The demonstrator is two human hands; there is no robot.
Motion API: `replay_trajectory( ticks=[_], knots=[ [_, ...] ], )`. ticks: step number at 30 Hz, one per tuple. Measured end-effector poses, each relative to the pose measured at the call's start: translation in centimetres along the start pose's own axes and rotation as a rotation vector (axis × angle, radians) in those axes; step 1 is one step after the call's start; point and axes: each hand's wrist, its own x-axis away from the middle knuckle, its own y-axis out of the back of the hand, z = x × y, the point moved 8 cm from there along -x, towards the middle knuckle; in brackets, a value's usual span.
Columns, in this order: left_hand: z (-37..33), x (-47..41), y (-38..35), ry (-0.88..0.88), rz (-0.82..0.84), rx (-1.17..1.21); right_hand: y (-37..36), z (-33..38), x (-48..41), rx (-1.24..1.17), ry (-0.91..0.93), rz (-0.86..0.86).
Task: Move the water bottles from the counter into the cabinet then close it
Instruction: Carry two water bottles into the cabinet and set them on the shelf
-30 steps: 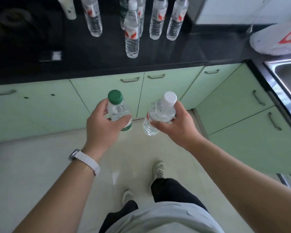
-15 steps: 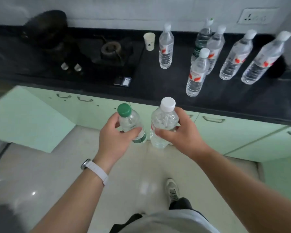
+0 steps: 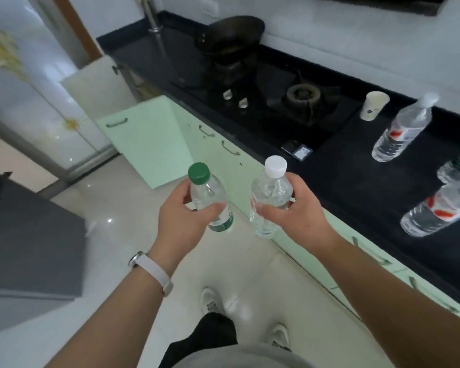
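The left hand point(image 3: 178, 224) is wrapped around the shoulder of a clear plastic water bottle with a green cap point(image 3: 207, 192), thumb across the front above its green label. The right hand point(image 3: 298, 219) clasps a clear plastic water bottle with a white cap point(image 3: 270, 189) the same way. Both bottles are held upright and just beside each other over the pale floor, in front of the person and off the black stone counter point(image 3: 356, 176). At about ten o'clock from the hands, a pale green cabinet door point(image 3: 149, 142) stands swung open under the counter; the space behind it is hidden from here. At two to three o'clock, at least three more clear bottles with red or green labels point(image 3: 401, 128) wait on the counter, near a white paper cup point(image 3: 373, 108), so the job looks to be in its early or middle part. The step in hand seems to be carrying this pair to the open cabinet. To do it well, turn toward ten o'clock and crouch before reaching in, so the bottles go in level, not tipped. Steer round the free edge of the door. Stand them one at a time, well to the back, leaving the front for the rest. The thin walls will give under pressure, so a light, even hold is enough. Leave the door open until the counter bottles are in too.
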Motion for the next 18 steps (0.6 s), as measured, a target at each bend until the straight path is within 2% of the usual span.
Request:
replay_trajectory(
  ticks=[9,18],
  knots=[
    [5.4,-6.6,7.5,0.099,-0.116,0.041,-9.3,3.3,-6.8,0.088,0.013,0.099],
    [8.6,-17.6,18.5,0.093,-0.14,0.113,-21.2,10.2,-15.1,0.139,0.072,0.071]
  ],
)
